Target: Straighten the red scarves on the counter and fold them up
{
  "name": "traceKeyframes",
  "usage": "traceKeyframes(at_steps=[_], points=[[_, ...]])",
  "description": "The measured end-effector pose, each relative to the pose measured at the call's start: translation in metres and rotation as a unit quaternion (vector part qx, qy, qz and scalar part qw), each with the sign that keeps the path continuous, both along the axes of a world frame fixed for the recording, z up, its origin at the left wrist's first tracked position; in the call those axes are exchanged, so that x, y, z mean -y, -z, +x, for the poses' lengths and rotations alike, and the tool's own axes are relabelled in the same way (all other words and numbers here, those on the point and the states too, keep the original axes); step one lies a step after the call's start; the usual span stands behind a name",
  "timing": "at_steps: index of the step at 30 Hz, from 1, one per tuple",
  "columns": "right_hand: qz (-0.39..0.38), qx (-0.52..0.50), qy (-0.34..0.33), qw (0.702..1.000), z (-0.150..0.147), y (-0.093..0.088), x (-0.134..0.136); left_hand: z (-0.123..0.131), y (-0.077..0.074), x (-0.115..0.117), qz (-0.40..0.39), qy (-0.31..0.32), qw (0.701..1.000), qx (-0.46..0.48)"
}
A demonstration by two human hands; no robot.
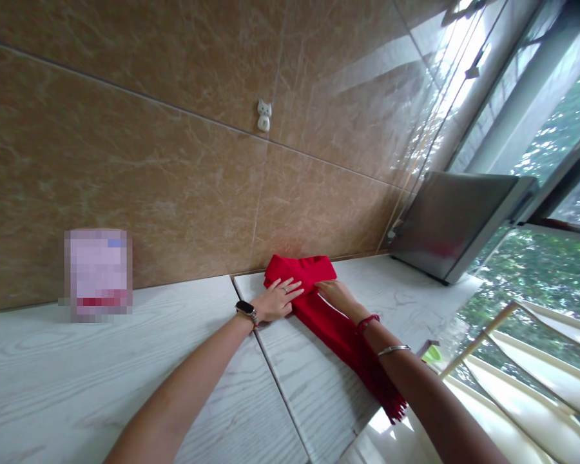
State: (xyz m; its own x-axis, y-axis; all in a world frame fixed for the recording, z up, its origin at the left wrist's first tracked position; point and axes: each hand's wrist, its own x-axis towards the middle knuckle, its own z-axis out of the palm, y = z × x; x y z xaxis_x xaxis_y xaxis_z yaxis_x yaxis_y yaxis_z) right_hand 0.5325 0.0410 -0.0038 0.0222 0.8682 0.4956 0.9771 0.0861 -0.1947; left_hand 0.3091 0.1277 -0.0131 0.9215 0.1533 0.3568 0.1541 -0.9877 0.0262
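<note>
A red scarf (pixel 331 325) with a fringed end lies across the pale wood-grain surface (pixel 198 361). Its far part is folded over near the wall, and the fringed end hangs at the front edge. My left hand (pixel 275 299) rests flat on the folded part, fingers spread. My right hand (pixel 337 296) is closed at the right side of the fold, its fingers curled on the red cloth; the fingertips are partly hidden.
Brown marbled tiles (pixel 174 167) rise behind the surface, with a small white cat-shaped hook (pixel 264 116) on them. A blurred-out pink item (pixel 99 270) stands at left. To the right are a grey metal box-like appliance (pixel 457 222), a cream shelf rack (pixel 526 361) and windows.
</note>
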Motion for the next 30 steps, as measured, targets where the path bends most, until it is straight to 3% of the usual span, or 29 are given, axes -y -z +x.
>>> traceKeyframes(at_steps=[4, 8, 11, 17, 19, 22, 25, 30], points=[[-0.057, 0.046, -0.016, 0.997, 0.003, 0.0, 0.003, -0.001, -0.005, 0.004, -0.012, -0.023, 0.999, 0.025], [-0.019, 0.036, 0.034, 0.999, 0.003, -0.014, -0.008, 0.0, -0.006, 0.004, -0.018, -0.034, 0.997, 0.064], [0.007, 0.021, 0.045, 0.999, -0.003, -0.017, -0.026, 0.0, -0.001, 0.0, -0.02, -0.033, 0.999, 0.033], [-0.172, 0.071, 0.028, 0.982, -0.021, 0.009, -0.043, -0.003, 0.0, -0.004, -0.02, -0.023, 1.0, 0.007], [-0.184, 0.07, 0.032, 0.98, -0.023, 0.01, -0.042, -0.004, 0.0, -0.004, -0.013, -0.028, 0.999, 0.029], [-0.144, 0.039, 0.063, 0.987, -0.028, 0.003, -0.04, -0.006, 0.001, -0.006, 0.002, -0.096, 0.992, 0.084], [-0.129, 0.049, 0.059, 0.989, -0.038, 0.001, -0.038, -0.006, 0.007, -0.01, -0.016, -0.165, 0.983, 0.073], [-0.155, 0.059, 0.041, 0.985, -0.052, 0.013, -0.03, -0.005, 0.013, -0.012, -0.049, -0.176, 0.983, 0.022]])
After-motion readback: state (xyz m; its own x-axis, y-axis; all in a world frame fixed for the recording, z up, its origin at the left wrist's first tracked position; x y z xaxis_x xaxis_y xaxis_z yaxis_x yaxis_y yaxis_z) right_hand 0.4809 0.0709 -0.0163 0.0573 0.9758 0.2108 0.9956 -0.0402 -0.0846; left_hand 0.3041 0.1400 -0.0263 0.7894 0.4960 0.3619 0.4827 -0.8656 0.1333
